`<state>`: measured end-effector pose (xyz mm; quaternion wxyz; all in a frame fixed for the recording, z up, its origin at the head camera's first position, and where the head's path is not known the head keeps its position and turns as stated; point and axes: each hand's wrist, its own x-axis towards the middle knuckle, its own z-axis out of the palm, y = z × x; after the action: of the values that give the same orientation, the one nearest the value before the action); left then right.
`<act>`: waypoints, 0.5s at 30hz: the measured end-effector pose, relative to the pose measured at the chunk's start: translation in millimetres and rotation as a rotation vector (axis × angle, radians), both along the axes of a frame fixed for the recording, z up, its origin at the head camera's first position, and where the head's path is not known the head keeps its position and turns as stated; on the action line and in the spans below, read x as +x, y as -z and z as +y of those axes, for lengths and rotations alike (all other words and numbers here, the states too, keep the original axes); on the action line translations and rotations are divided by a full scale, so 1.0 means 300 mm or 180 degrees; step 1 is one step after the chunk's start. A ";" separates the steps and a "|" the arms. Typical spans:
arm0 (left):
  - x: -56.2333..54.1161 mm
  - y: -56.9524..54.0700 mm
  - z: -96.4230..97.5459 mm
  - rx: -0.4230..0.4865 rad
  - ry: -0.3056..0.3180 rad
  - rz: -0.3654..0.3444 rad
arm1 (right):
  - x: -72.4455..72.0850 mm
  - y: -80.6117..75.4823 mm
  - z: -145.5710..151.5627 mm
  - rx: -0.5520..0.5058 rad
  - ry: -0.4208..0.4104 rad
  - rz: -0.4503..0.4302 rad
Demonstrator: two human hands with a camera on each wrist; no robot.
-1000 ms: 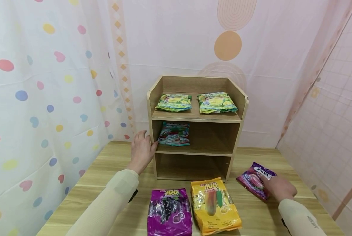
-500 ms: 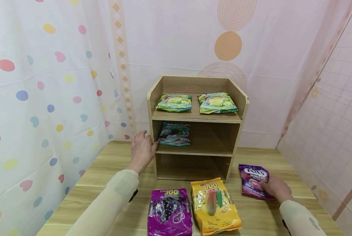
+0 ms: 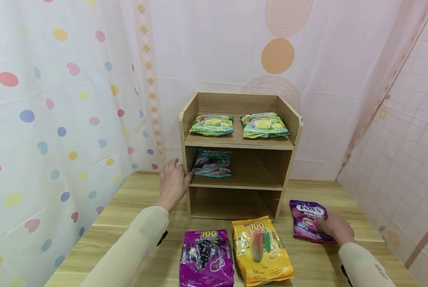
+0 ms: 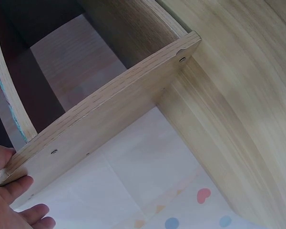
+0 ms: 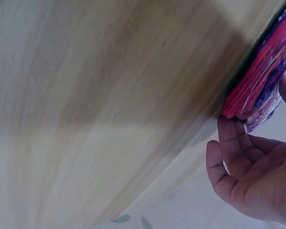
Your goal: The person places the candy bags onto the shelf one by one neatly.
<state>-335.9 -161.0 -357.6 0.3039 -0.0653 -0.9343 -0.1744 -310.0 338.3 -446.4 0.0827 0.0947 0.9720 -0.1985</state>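
My left hand [image 3: 172, 181] grips the left side panel of a small wooden shelf unit [image 3: 240, 143]. In the left wrist view the thumb is on one face of the panel [image 4: 105, 107] and the fingers are on the other. On the table, right of the shelf, lies a purple Fox's candy bag [image 3: 305, 211]. My right hand [image 3: 337, 228] holds that bag by its right side. The right wrist view shows the thumb over the bag [image 5: 264, 71] and fingertips at its lower edge.
A purple candy bag [image 3: 207, 257] and a yellow one [image 3: 260, 249] lie in front of the shelf. Two green bags, one left [image 3: 212, 124] and one right [image 3: 264, 124], sit on the top tier. A teal bag [image 3: 212, 162] is on the middle tier. Curtains surround the table [image 3: 128, 199].
The Fox's bag has turned from slanted to nearly upright as seen from the head, with my right hand on it, then stayed put. My left hand keeps its place on the shelf.
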 end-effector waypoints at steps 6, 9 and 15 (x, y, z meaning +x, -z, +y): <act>0.001 -0.001 0.002 -0.0003 -0.0015 -0.0013 | 0.005 -0.006 0.007 -0.0270 0.0105 0.0034; 0.001 -0.002 0.004 -0.0004 -0.0027 -0.0015 | 0.003 -0.004 0.010 -0.0434 0.0168 0.0041; 0.002 -0.004 0.006 -0.0023 -0.0060 -0.0037 | -0.001 -0.003 0.010 -0.0902 0.0391 -0.0017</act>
<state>-335.4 -159.0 -356.4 0.2998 -0.0566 -0.9373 -0.1686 -310.4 341.3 -445.4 0.0856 0.1419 0.9264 -0.3381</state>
